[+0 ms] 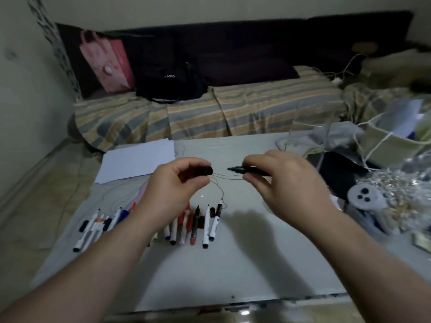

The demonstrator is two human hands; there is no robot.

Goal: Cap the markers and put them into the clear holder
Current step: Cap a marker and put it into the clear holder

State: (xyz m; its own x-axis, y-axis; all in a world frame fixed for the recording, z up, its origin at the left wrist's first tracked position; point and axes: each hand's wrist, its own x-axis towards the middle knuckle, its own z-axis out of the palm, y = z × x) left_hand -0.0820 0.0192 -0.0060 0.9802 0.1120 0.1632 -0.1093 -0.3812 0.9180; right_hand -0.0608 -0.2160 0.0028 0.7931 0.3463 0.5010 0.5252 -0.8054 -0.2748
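At frame centre above the bench (245,252), left hand (172,180) fingers pinching a black cap (205,170), right hand (279,178) fingers clamped on a black marker (242,169), tip facing cap, just apart.

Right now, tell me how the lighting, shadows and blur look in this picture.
Head view: dim, bluish indoor light; the right hand holding the black marker throws a soft shadow across the white table; the left hand pinches the black cap, slightly motion-smeared; wide-angle bending curves the bed and edges; right-side clutter is soft.
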